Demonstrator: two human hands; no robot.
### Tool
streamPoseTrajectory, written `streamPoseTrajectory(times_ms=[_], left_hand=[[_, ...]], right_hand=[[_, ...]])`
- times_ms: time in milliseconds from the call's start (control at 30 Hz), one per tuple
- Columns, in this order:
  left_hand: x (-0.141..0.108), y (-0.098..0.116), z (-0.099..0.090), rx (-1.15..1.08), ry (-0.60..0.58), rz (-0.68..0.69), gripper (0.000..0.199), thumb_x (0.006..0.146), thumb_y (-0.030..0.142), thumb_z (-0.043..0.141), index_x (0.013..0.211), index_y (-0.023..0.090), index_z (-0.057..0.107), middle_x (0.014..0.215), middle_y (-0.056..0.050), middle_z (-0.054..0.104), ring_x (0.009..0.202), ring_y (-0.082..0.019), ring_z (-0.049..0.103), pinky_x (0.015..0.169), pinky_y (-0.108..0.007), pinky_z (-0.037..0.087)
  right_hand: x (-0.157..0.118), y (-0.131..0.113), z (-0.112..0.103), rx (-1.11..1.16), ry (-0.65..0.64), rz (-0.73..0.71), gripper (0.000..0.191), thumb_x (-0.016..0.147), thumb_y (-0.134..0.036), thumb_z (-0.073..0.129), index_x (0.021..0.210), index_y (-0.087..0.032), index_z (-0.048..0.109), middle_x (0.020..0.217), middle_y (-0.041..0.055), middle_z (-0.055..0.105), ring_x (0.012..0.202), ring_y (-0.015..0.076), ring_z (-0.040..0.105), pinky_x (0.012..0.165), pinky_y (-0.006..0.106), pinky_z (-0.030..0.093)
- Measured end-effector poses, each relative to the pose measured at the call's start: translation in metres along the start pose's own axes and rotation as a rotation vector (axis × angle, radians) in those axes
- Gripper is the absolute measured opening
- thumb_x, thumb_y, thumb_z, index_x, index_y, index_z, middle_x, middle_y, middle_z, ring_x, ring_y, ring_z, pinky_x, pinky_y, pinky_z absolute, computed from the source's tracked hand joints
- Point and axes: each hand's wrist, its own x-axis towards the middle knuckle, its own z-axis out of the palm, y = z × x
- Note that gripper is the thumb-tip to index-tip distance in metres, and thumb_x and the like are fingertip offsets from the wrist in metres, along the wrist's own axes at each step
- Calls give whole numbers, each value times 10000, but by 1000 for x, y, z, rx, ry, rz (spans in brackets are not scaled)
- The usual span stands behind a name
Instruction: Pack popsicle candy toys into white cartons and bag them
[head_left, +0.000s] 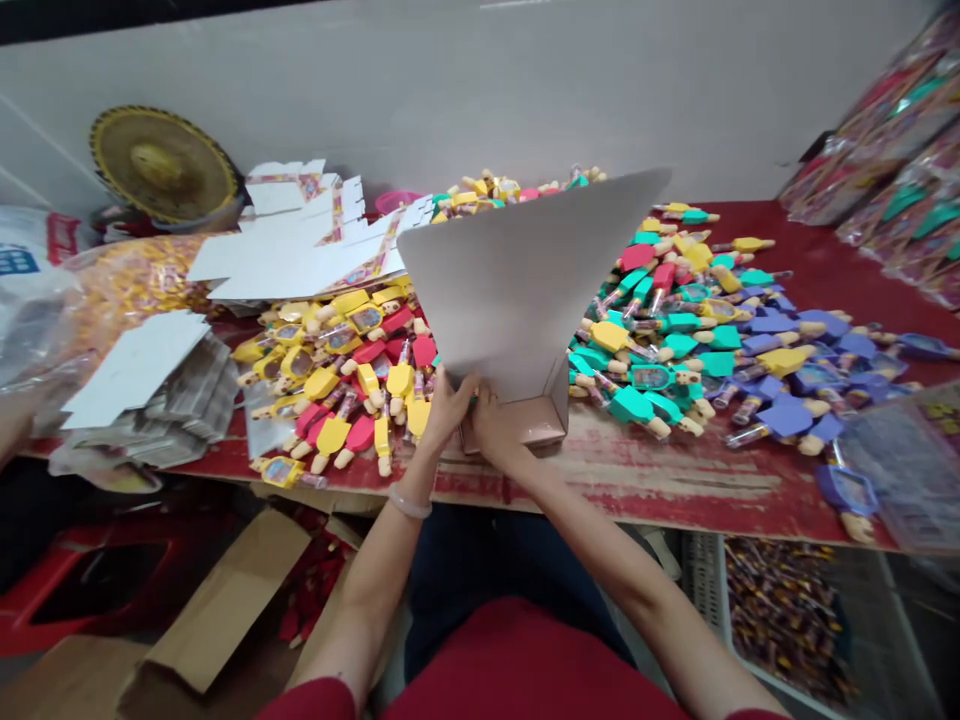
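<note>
Both of my hands grip the lower end of a white cardboard display box (517, 280), which stands tilted up with its wide flap rising away from me. Its pinkish-tan base (525, 425) rests near the table's front edge. My left hand (450, 410) holds its left side, and my right hand (499, 425) holds the front corner close by. Beside my left hand lies a pile of yellow and red ice-lolly-shaped toys (345, 380). To the right of the box spreads a pile of teal, pink and purple ones (675, 340).
The worn red table (645, 480) also holds flat die-cut cards (300, 240) and a stack of printed sheets (142, 385). Filled packaging bags (877, 130) lie at the back right. A crate of small items (787, 620) sits below right, with cardboard (217, 610) below left.
</note>
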Motion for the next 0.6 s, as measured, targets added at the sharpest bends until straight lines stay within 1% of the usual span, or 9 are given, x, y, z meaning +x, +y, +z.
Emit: streamPoseTrajectory(times_ms=[67, 133, 200, 267, 300, 333, 400, 500, 600], left_hand=[[-1, 3, 1, -46, 22, -21, 333, 815, 360, 706, 1066, 229, 530, 1014, -50, 687, 1031, -203, 671, 920, -345, 549], [-1, 4, 2, -73, 52, -64, 370, 805, 370, 730, 1061, 234, 501, 980, -36, 681, 943, -189, 679, 834, -324, 561], [-1, 3, 3, -74, 58, -102, 400, 798, 384, 747, 1061, 233, 486, 954, -27, 675, 850, -172, 671, 746, -301, 552], [2, 1, 5, -75, 61, -109, 399, 801, 387, 741, 1063, 230, 485, 928, -20, 664, 781, -154, 648, 689, -284, 531], [3, 0, 7, -79, 64, -103, 395, 801, 382, 737, 1067, 229, 488, 924, -17, 660, 774, -149, 641, 686, -279, 526], [4, -2, 8, -84, 66, -95, 394, 799, 376, 734, 1071, 228, 490, 926, -17, 659, 782, -148, 638, 695, -277, 526], [5, -6, 12, -85, 72, -86, 405, 789, 353, 740, 1086, 227, 495, 949, -21, 663, 819, -151, 638, 724, -277, 528], [2, -12, 15, -54, 93, -68, 430, 785, 301, 747, 1135, 223, 510, 1028, -41, 678, 884, -159, 640, 775, -284, 534], [-1, -14, 12, -61, 100, -25, 399, 811, 289, 735, 1155, 217, 545, 1060, -52, 690, 941, -162, 641, 825, -284, 535]], right_hand=[[-11, 6, -6, 87, 10, -21, 520, 955, -250, 492, 1458, -119, 490, 1391, 238, 590, 1188, 332, 642, 922, 434, 558], [-24, 27, -25, 181, 117, 1, 494, 948, -239, 450, 1429, -153, 520, 1317, 194, 642, 1128, 294, 658, 935, 426, 550], [-32, 64, -55, 197, 338, 98, 463, 951, -220, 392, 1385, -168, 544, 1236, 172, 667, 1055, 261, 660, 945, 415, 533], [-29, 108, -85, 57, 565, 221, 460, 938, -183, 365, 1351, -99, 548, 1262, 241, 620, 1124, 274, 615, 995, 408, 484], [-23, 129, -96, -57, 571, 286, 496, 912, -143, 357, 1369, -65, 534, 1299, 282, 585, 1168, 290, 584, 1008, 417, 458], [-15, 147, -104, -152, 502, 306, 528, 891, -128, 382, 1391, -45, 529, 1308, 311, 569, 1183, 312, 564, 996, 434, 443], [1, 172, -108, -240, 345, 283, 517, 864, -112, 427, 1347, -65, 607, 1217, 297, 618, 1108, 319, 580, 934, 442, 435], [13, 182, -106, -263, 168, 187, 463, 854, -118, 463, 1247, -141, 707, 1010, 181, 695, 896, 256, 616, 825, 384, 442], [-4, 177, -123, -278, 123, 114, 476, 863, -209, 517, 1306, -174, 687, 1072, 150, 723, 857, 245, 648, 746, 336, 470]])
